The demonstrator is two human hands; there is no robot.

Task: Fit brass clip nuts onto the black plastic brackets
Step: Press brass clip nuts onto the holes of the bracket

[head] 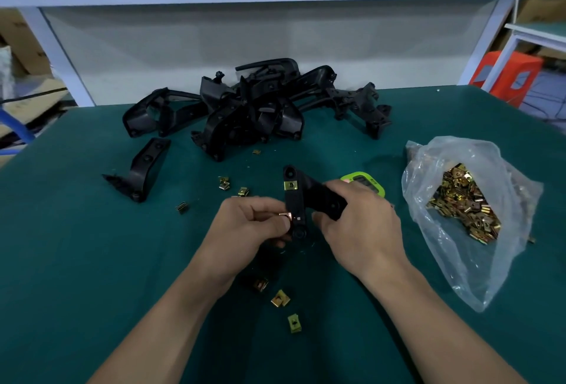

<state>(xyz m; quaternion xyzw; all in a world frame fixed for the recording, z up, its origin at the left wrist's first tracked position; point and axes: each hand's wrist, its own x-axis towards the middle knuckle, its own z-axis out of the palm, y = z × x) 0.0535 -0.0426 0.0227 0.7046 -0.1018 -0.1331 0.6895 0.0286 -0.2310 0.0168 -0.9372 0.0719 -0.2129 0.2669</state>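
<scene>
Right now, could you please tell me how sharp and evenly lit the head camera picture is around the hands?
Head view: wide-angle distortion bows the table edge; light is soft and even; the clip nut pinched by the left hand is slightly blurred with a pinkish glint; the bracket in the right hand is so dark that little detail shows.
</scene>
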